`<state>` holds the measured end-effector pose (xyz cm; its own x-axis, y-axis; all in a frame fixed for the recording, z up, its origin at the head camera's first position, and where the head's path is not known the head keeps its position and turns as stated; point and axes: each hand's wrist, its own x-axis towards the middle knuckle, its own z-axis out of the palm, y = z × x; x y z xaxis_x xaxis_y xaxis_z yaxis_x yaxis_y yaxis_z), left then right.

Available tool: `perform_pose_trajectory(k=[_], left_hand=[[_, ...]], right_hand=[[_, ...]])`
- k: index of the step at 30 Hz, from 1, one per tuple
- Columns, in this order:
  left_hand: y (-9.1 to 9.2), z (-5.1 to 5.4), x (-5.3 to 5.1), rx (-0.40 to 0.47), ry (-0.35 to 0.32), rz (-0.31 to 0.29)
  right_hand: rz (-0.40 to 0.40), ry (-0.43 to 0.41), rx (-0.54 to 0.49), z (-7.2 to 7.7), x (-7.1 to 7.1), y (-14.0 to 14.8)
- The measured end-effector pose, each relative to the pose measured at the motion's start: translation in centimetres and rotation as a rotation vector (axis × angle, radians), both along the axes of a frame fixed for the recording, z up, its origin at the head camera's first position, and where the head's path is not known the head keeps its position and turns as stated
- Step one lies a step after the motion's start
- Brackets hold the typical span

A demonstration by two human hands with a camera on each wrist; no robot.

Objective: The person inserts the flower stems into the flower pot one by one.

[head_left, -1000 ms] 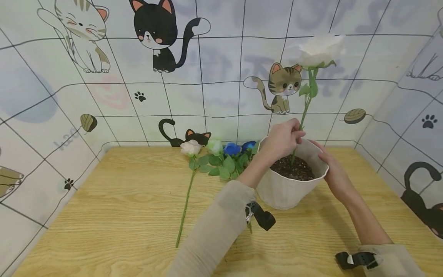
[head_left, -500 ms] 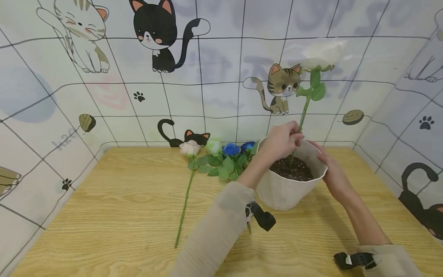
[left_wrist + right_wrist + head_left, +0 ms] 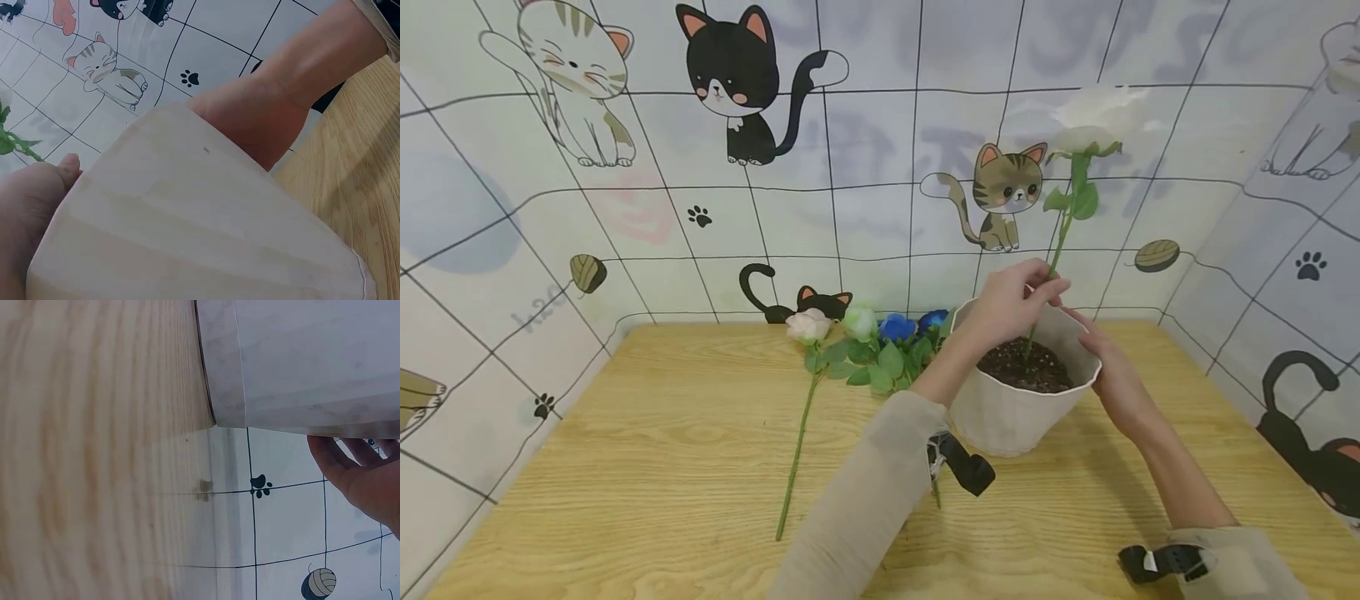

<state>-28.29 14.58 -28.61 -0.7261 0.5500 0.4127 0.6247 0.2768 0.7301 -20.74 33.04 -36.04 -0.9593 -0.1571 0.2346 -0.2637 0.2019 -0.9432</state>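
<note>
A white rose (image 3: 1084, 125) with a long green stem stands in the dark soil (image 3: 1026, 364) of a whitish pot (image 3: 1011, 417), leaning slightly right. My left hand (image 3: 1007, 304) reaches over the pot and pinches the stem between thumb and fingers. At the pot's right rim, my right hand (image 3: 1116, 379) grips the edge; its fingers (image 3: 350, 456) meet the rim in the right wrist view. The pot's wall (image 3: 187, 212) fills much of the left wrist view, covering part of both hands.
Left of the pot lie a pale pink rose (image 3: 808, 327), a greenish-white rose (image 3: 860, 322) and blue roses (image 3: 897, 327), some stems hidden behind the left forearm. The wooden table (image 3: 647, 450) meets a cat-patterned backdrop (image 3: 880, 200) behind and at the sides.
The white rose has turned a little on its stem. My left thumb now stretches farther right across the stem. My right hand stays on the rim, and the head view has shifted slightly.
</note>
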Motion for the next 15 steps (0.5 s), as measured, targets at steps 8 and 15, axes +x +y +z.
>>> perform_pose_trajectory(k=[8, 15], left_hand=[[1.07, 0.24, 0.20, 0.046, 0.036, -0.060], [0.85, 0.36, 0.17, 0.134, -0.123, -0.122]], right_hand=[[0.008, -0.026, -0.029, -0.06, 0.20, 0.19], [-0.014, -0.057, -0.059, 0.12, 0.17, 0.21]])
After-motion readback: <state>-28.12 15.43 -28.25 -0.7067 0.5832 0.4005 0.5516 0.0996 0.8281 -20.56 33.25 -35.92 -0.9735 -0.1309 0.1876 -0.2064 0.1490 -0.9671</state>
